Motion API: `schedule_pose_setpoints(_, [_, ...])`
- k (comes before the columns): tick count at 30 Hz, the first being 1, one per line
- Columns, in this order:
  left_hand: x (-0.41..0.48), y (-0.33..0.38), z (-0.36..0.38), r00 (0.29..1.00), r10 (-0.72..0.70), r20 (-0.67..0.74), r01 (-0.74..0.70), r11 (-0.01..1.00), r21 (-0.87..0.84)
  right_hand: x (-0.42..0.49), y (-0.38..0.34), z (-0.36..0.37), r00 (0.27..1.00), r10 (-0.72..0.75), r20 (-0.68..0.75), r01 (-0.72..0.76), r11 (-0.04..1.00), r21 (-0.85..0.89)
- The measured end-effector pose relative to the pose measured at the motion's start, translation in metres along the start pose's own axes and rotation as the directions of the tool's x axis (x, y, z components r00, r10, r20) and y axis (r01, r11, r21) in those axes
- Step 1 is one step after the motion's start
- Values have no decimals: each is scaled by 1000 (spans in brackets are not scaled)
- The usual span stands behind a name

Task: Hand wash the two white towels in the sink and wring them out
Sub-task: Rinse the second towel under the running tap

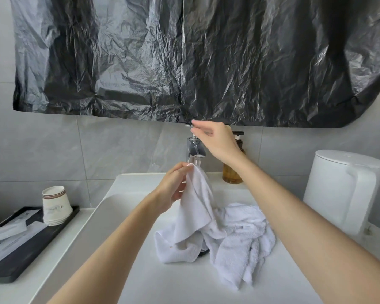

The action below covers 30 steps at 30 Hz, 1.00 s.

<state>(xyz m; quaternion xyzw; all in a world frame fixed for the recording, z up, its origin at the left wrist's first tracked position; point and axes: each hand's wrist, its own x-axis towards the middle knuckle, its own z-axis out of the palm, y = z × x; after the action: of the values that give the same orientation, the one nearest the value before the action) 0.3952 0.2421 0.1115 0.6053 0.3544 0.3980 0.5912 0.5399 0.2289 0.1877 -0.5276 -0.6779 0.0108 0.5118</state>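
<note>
Two white towels lie in the white sink [127, 216]. My left hand [173, 185] pinches a corner of one towel [198, 207] and lifts it up under the chrome faucet [194, 150]; the rest of it hangs down into the basin. The second towel [246, 233] lies crumpled on the sink floor to the right, touching the first. My right hand [215, 139] reaches over the faucet, its fingers on the faucet's lever handle. Whether water is running cannot be told.
An amber soap pump bottle [233, 170] stands behind my right wrist. A white lidded bin [342, 189] sits at the right. At the left, stacked paper cups [55, 205] stand on a black tray [31, 249] with packets. Black plastic sheeting [184, 58] covers the wall above.
</note>
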Motion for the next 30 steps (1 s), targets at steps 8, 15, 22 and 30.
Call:
schedule_pose_setpoints(8, [5,-4,-2,998,-45,48,46,998,-35,17,5,11,966,-225,-125,180,937,-298])
schedule_pose_setpoints(15, [7,-5,-1,998,-52,39,53,998,-29,22,1,14,959,-244,-142,177,911,-372])
schedule_pose_setpoints(22, [7,-6,2,998,-49,30,50,999,-8,-8,15,13,954,36,-298,-20,998,57])
schedule_pose_setpoints(30, [3,1,0,995,23,-102,-24,1000,-13,-75,36,24,795,453,404,-509,860,39])
